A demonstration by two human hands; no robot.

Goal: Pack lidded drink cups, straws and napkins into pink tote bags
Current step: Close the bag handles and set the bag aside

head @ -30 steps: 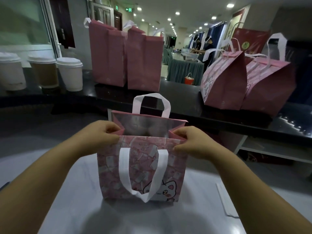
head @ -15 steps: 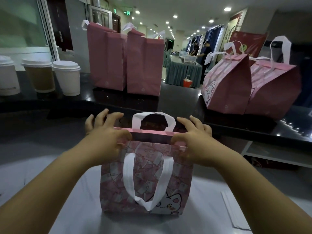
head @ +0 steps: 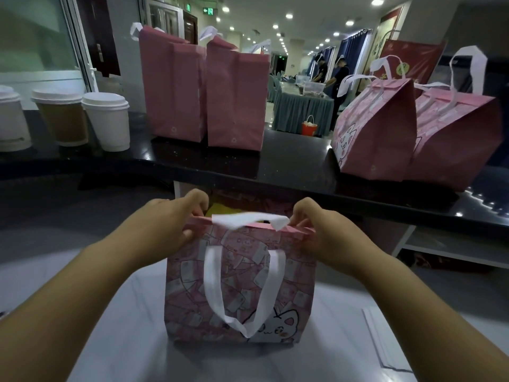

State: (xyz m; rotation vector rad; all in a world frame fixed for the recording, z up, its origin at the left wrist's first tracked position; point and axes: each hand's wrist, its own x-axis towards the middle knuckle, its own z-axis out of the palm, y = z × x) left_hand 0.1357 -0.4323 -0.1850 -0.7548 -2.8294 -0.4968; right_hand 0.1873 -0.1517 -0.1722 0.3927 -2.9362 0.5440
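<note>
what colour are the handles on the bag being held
White, on the pink cat-print tote bag; the head view shows its front handle best.

The room is dim, lit mainly by small round recessed ceiling lights [head: 289, 15] that recede down the hall as bright spots. Their glints sparkle on the glossy black stone bench [head: 292, 161] at right. The pale grey tabletop [head: 129, 312] in front catches a soft sheen. The white fabric handle [head: 248, 219] is smeared by motion blur. Wide-angle distortion bends straight lines and stretches the forearms toward the edges.
</note>
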